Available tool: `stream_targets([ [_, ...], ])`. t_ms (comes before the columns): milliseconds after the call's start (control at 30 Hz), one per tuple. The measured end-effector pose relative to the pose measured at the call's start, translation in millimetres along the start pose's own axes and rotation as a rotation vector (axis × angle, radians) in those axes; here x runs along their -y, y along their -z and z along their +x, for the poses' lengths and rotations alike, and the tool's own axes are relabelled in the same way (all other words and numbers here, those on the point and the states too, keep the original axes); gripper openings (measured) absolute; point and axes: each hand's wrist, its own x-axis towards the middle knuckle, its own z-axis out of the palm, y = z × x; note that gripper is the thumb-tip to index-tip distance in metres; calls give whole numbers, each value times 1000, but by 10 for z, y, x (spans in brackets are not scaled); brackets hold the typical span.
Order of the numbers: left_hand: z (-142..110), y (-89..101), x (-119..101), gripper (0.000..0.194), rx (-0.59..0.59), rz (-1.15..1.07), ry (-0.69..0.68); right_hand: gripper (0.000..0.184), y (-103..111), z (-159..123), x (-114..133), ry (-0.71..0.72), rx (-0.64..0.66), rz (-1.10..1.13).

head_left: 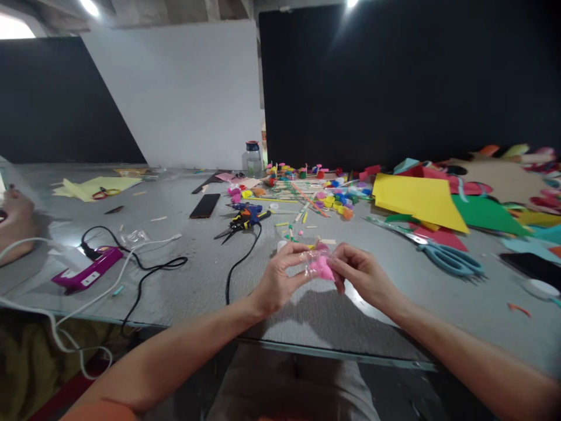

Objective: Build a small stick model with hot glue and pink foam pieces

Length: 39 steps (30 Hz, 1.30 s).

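Observation:
Over the front of the table, my left hand [278, 282] and my right hand [366, 273] hold a small clear plastic bag [310, 258] between them. A bright pink lump [323, 269], perhaps modelling clay, shows in or against the plastic. My left fingers pinch the bag's left side, while the right thumb and fingers close on its right side beside the pink lump. Just behind my hands lie short pieces of striped straws and a small white round object, partly hidden by my left hand.
Left of centre are pliers [239, 225], a blue glue gun [249, 209] and a phone [205, 206]. Cables run from a purple power strip [87, 270]. Colourful caps and sticks lie at the back; scissors [451, 259] and yellow paper [418, 200] lie right. Another person's hand [17, 225] is at far left.

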Motion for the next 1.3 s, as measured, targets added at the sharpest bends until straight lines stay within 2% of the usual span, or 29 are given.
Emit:
stream_targets([
  [200, -6, -16, 57, 31, 72, -33, -20, 45, 52, 8, -19, -6, 112, -95],
  [367, 8, -36, 44, 28, 79, -79, -13, 46, 51, 6, -15, -17, 130, -125],
  [433, 16, -40, 40, 25, 50, -85, 4, 43, 45, 7, 0, 3, 100, -87],
  [633, 2, -17, 58, 23, -34, -93, 21, 36, 45, -9, -2, 61, -133, -77],
  [833, -6, -1, 73, 18, -66, -26, -5, 31, -6, -34, -36, 92, -137, -108],
  [967, -1, -30, 57, 31, 2, 35, -42, 26, -74, -58, -74, 126, -93, -148],
  [1100, 8, -60, 40, 24, 55, 46, -38, 25, -98, -48, -104, 155, -123, -227],
  [1200, 18, -59, 35, 18, 24, 83, -32, 26, -76, -25, -97, 153, -146, -216],
  [1300, 23, -43, 26, 14, -37, 127, -84, 26, -51, -21, -68, 158, -160, -191],
])
